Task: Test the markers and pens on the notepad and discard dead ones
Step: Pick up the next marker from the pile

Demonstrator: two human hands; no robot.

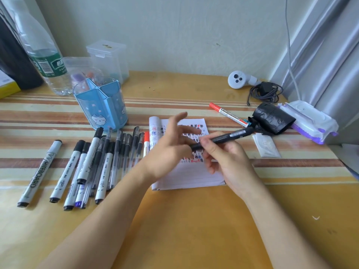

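From the head camera, your right hand (227, 158) is curled round a black marker (229, 135), with the thumb and fingertips pinching its barrel near the lower end. The marker is raised above the notepad (186, 177) and slants up to the right, its far end reaching toward a black roll (274, 119). Its body is dark all over, with a pale printed label partway along that is too small to read. Your left hand (171, 150) is just beside the marker's lower end, fingers spread and mostly straight, and it grips nothing. The fingers are blurred, so you cannot tell whether they touch the marker. The two hands sit close together over the notepad, which lies flat on the striped table (194, 220). The upper part of its page is covered in rows of small black, red and blue marks, and the lower part is bare lined paper. To your left a row of pens and markers (93, 164) lies side by side on the table, mostly white barrels with black caps and clear barrels with dark ink. Behind them stands a blue pen holder (101, 105). A red whiteboard marker (229, 114) lies beyond the notepad, apart from the row.
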